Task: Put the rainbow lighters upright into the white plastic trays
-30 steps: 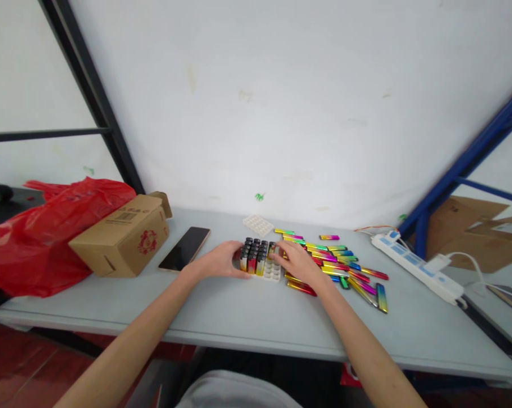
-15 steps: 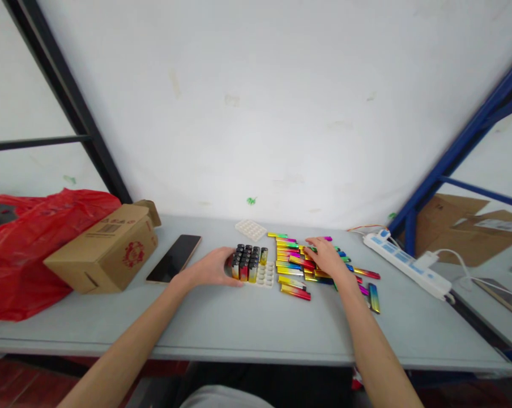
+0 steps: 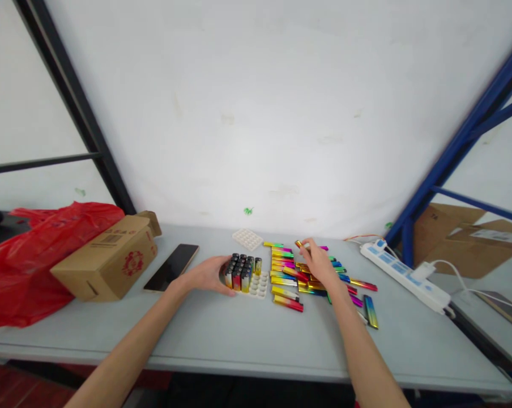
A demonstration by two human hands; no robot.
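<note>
Both arms come into view from the bottom edge, and both are bare from the elbow region down to the fingers: no sleeve, cuff or glove covers them. The left hand [image 3: 205,276] carries no ring, watch or strap at the wrist. The right hand [image 3: 319,264] is likewise without jewellery, band or bandage. The forearms are slim, with no marks or tattoos visible on them.

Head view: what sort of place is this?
Probably a small packing or storeroom workbench: blue metal racking beside a grey table, a cardboard box, and many rainbow lighters loose beside a white tray.
</note>
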